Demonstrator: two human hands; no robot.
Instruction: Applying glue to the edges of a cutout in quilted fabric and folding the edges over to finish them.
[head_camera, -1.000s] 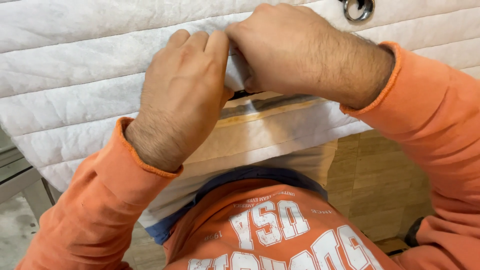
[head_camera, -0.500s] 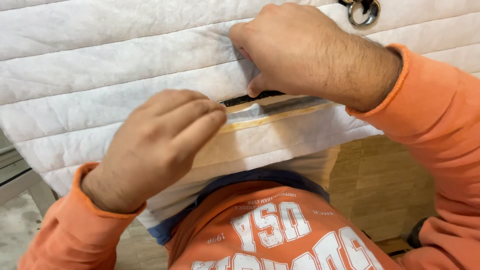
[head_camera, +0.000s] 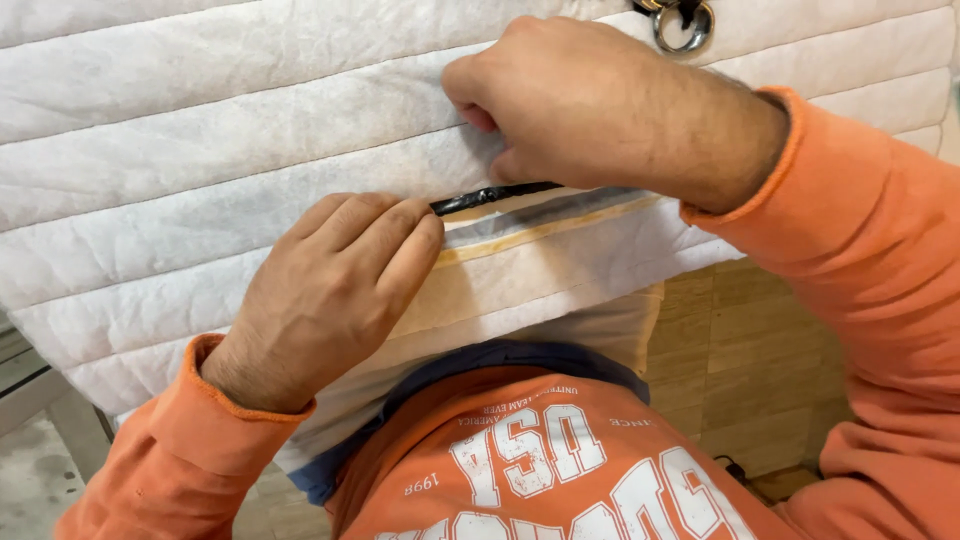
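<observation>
Big thing: We lean over a white quilted pad (head_camera: 200, 150). It has long puffy rows and fills most of what we see.
Edge: The near edge of the pad has a flat tan band (head_camera: 520, 270) running along it.
Our right hand (head_camera: 590, 100): It is curled tight and pinches one end of a thin black strip (head_camera: 490, 196), up by the seam.
Our left hand (head_camera: 330, 290): The fingers are bent and press down on the pad, with the tips touching the loose end of the strip. We cannot tell if they grip it.
Where the strip is: It lies along the seam, between our two hands.
Step now: We think we are working the strip along the seam.
Next move: It calls for a steady, gentle pull and a firm hold on the pad.
Small thing: A metal ring (head_camera: 683, 22) sits at the top edge.
</observation>
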